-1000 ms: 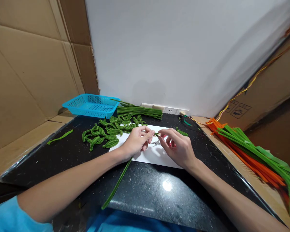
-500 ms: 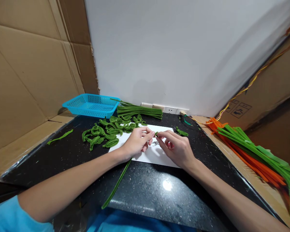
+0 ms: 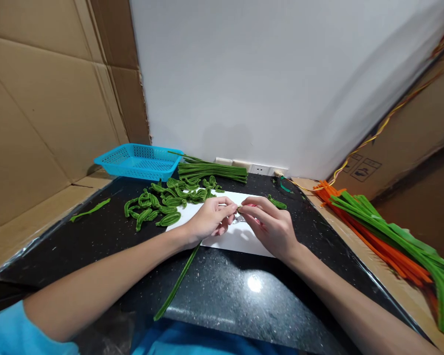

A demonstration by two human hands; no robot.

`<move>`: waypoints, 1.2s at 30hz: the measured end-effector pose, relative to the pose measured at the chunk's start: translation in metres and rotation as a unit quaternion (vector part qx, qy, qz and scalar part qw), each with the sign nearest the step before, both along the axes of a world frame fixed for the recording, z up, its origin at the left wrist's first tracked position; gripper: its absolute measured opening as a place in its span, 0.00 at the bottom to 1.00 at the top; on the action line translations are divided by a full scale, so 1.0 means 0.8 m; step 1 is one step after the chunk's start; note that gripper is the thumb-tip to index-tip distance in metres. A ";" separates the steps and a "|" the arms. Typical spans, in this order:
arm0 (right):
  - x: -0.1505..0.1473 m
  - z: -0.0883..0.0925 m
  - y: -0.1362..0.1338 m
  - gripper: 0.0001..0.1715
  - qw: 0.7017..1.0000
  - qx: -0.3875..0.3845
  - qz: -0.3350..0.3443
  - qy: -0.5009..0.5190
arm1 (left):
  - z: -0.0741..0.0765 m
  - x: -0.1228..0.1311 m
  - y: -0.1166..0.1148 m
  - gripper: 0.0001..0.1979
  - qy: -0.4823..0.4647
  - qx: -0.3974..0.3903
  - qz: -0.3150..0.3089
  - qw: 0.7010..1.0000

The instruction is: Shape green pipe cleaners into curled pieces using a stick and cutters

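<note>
My left hand [image 3: 209,219] is closed in a pinch on a green pipe cleaner [image 3: 178,283], whose long tail runs from under the wrist toward the table's front edge. Opposite it, my right hand [image 3: 276,228] pinches the pipe cleaner's short end with thumb and fingertips, so both hands nearly meet over a white sheet [image 3: 222,240]. Beneath my right fingers shows a metal tool [image 3: 239,219] with some red on it; its kind is mostly hidden. Left of the hands lies a pile of green looped pipe cleaner pieces [image 3: 170,201]. One similar piece [image 3: 277,202] rests beyond my right hand.
A blue plastic basket [image 3: 140,172] stands at the back left, beside a bundle of straight green pipe cleaners [image 3: 214,171]. Orange stems [image 3: 377,246] and lighter green ones [image 3: 403,241] lie on cardboard at right. A wall socket [image 3: 259,169] with a plugged-in cable is behind.
The fingertips of my right hand have shifted slightly on the pipe cleaner's end. My left hand keeps its pinch, and the view has moved very little.
</note>
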State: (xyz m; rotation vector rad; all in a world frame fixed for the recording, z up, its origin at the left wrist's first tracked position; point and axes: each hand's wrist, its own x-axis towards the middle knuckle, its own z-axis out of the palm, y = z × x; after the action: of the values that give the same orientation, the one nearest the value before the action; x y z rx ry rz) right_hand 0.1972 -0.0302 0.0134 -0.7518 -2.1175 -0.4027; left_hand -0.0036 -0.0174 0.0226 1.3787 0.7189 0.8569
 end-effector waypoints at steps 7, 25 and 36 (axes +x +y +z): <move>0.001 0.007 -0.001 0.06 0.999 0.023 -0.009 -0.035 | 0.005 -0.002 -0.003 0.17 -0.012 -0.010 -0.012 1.000; -0.029 0.014 -0.010 0.16 0.739 -0.558 0.107 0.362 | 0.000 -0.017 0.003 0.10 0.175 0.364 0.043 0.914; -0.016 0.016 -0.008 0.11 0.929 -0.334 0.020 0.161 | -0.003 -0.013 0.006 0.13 0.068 0.214 0.033 0.974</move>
State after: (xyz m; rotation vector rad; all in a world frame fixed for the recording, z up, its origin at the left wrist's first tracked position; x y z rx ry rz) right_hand 0.1845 -0.0366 0.0261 -1.0642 -1.9398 0.4735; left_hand -0.0142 -0.0127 0.0204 1.8203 0.7132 1.0181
